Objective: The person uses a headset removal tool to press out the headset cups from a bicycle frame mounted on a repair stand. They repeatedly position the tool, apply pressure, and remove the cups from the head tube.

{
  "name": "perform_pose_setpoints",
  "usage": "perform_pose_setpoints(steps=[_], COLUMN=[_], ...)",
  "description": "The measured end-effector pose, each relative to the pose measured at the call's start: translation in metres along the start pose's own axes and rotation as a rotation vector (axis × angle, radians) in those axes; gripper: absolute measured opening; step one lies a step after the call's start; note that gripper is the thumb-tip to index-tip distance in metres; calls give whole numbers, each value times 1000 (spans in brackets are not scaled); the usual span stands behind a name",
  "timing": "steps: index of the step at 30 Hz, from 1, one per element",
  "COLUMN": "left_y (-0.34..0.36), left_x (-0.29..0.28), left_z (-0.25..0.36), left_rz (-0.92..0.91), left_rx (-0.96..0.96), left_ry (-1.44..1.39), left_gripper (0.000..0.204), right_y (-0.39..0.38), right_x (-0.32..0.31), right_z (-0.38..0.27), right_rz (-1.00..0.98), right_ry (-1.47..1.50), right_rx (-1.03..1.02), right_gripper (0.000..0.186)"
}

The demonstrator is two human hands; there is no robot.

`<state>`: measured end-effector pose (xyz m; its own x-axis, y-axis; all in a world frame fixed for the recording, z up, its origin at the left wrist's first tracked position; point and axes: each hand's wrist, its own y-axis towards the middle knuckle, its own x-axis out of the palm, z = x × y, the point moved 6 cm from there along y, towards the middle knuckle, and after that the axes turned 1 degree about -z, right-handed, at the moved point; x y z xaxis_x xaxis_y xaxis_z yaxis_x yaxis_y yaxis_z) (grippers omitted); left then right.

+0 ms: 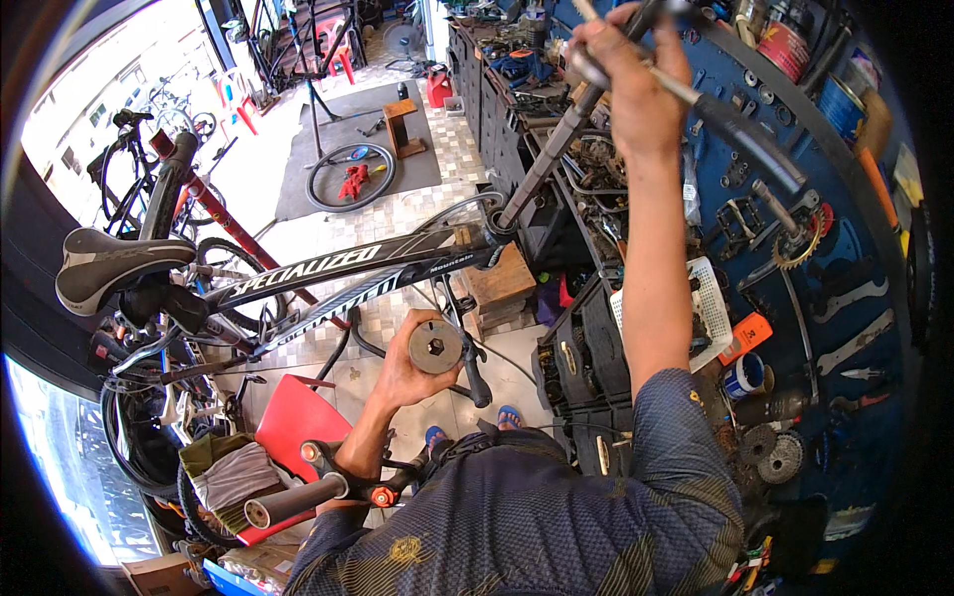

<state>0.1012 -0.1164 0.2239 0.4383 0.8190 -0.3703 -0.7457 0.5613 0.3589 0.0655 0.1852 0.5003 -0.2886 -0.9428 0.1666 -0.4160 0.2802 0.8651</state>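
My left hand (402,363) is closed round a thick round metal piece (436,348) with a hex-shaped centre, just below the bicycle's frame. High at the right, my right hand (636,74) is closed round a long-handled tool with a black grip (750,142); its other end is partly hidden and blurred. A long stepped metal rod (552,154) slants from the head tube (500,226) up past my right hand; whether my fingers also touch it I cannot tell. The black frame (338,260) with its saddle (124,266) stretches to the left. A brake lever (477,382) hangs beside my left hand.
A red chair (298,427) with cloths (238,482) stands at the lower left, near a handlebar end (293,502). Tools hang on the blue board (845,238) at right. A wooden block (500,280) stands behind the head tube. A wheel (350,179) lies on the far mat.
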Motion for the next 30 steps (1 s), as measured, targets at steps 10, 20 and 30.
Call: perform_pose_setpoints(steps=[10,20,30], left_y=[-5,-9,-10], left_x=[4,6,3], left_z=[-9,-15,-19], left_rz=[10,13,-5], left_rx=[-58,-61,-78], left_ry=[-28,-11,-11], left_gripper=[63,65,66], right_y=[-115,-193,-224], right_x=[15,11,14], right_z=[84,150,168], right_rz=[-18,-50,-140], right_ry=[-27,-138,-122], right_rx=[168,368,467], right_gripper=[22,24,30])
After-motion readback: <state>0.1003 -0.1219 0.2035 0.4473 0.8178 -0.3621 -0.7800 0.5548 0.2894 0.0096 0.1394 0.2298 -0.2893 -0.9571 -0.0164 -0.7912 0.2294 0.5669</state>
